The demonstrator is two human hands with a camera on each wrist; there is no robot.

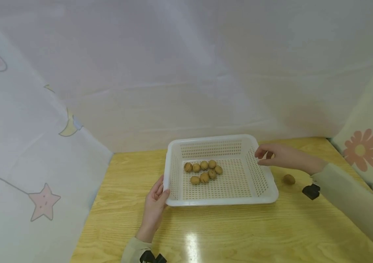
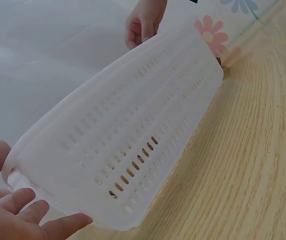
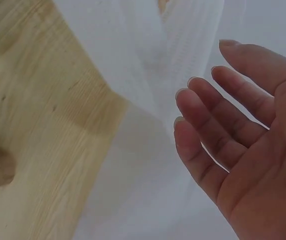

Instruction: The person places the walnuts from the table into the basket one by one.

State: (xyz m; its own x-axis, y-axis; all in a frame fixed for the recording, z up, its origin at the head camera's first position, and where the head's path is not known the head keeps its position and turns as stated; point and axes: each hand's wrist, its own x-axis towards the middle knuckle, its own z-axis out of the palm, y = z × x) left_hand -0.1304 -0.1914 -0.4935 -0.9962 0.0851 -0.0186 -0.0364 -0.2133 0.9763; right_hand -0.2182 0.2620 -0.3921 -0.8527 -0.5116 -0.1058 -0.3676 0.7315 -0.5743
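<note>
A white plastic basket (image 1: 229, 201) with slotted walls sits on the wooden table. Several walnuts (image 1: 204, 178) lie in two loose rows on the left half of its floor. At the front left corner my left hand (image 1: 154, 204) grips the rim, thumb on top and fingers along the outer wall (image 2: 83, 150). My right hand (image 1: 280, 157) is up at the basket's right rim, holding nothing; in the right wrist view its fingers (image 3: 218, 125) are loosely bent and spread from the thumb. One more walnut (image 1: 289, 179) lies on the table, right of the basket.
The wooden table (image 1: 134, 175) reaches past the basket on both sides and in front. Pale cloth (image 1: 186, 84) hangs behind it and along both sides, printed with a star (image 1: 44, 202) and a flower (image 1: 365, 150).
</note>
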